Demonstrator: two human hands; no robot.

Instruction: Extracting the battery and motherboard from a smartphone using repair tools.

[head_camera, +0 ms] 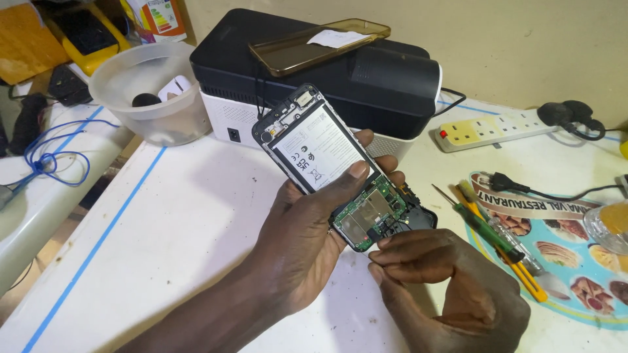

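An opened smartphone (327,157) with its back cover off shows a white-labelled battery and a green circuit board at its lower end. My left hand (307,229) grips it from below, thumb pressed across the battery's lower edge, holding it tilted above the white table (183,222). My right hand (451,281) is at the phone's lower corner, its fingertips pinched together against the black frame beside the circuit board. Whether a small part sits between those fingertips is not visible.
A green-handled screwdriver (487,225) and a yellow tool (517,268) lie right of the phone on a round printed mat (562,261). Behind stand a black-and-white box (366,85) bearing a brown phone case (320,46), a clear plastic tub (150,91), and a power strip (490,127).
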